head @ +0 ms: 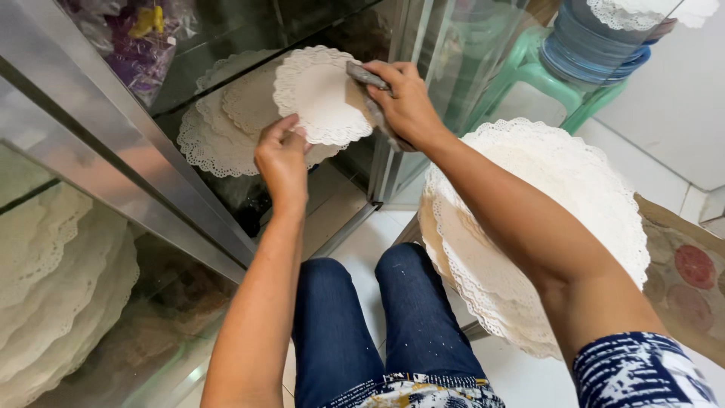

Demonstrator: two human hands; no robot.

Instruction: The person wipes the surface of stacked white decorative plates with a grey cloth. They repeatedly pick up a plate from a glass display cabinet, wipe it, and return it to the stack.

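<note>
left hand [282,157] pinches the lower edge of a small paper doily [321,94], held up at the open glass cabinet [113,143] | right hand [404,102] grips a grey metal tool [368,77] against the doily's right side | doily stack [540,227] beside the knees | more doilies on the shelf [215,128]

The small doily [317,94] pinched in the left hand [283,159] is thin matt white paper with a punched lace edge; the tool [368,78] gripped by the right hand [408,102] looks like dull grey metal; the cabinet frame [113,143] is brushed, faintly shiny metal around glossy, reflective glass. The big stack of doilies [544,227] is the same matt, cream-white paper; the stool [529,72] is smooth green plastic; the trousers [377,325] are dark blue denim cloth; the floor [362,242] is glossy white tile.
</note>
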